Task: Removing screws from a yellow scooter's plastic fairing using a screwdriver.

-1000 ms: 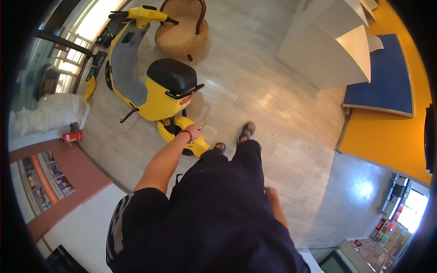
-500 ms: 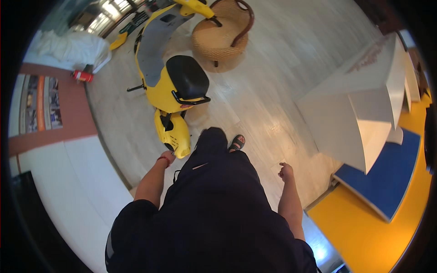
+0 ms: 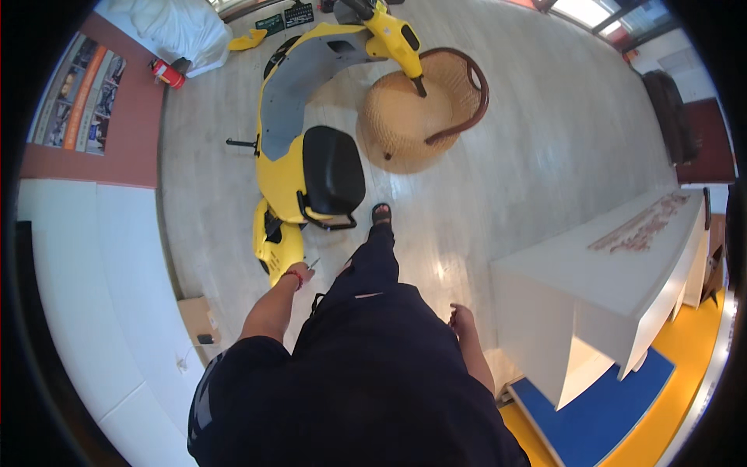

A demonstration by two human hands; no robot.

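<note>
My left hand (image 3: 300, 272), with a red band at the wrist, is closed on a small thin metallic tool (image 3: 313, 264). What kind of tool it is, I cannot tell. That hand hangs beside the yellow rear mudguard (image 3: 280, 251) of a yellow scooter (image 3: 284, 175) with a black seat (image 3: 334, 169). My right hand (image 3: 463, 319) hangs at my other side, over the floor. Its fingers are curled, the index finger sticking out somewhat, and its palm is hidden.
A wicker chair (image 3: 412, 113) stands by the scooter's handlebar. To the right is a white display stand (image 3: 576, 272) above a blue board (image 3: 599, 412). A white wall (image 3: 93, 257) runs along the left, with a cardboard box (image 3: 199, 321) and a red fire extinguisher (image 3: 166, 73) near it.
I have stepped forward, and a sandalled foot is now out in front of me. The scooter and chair sit differently in view as my head has turned. The tool in my left hand now shows.
</note>
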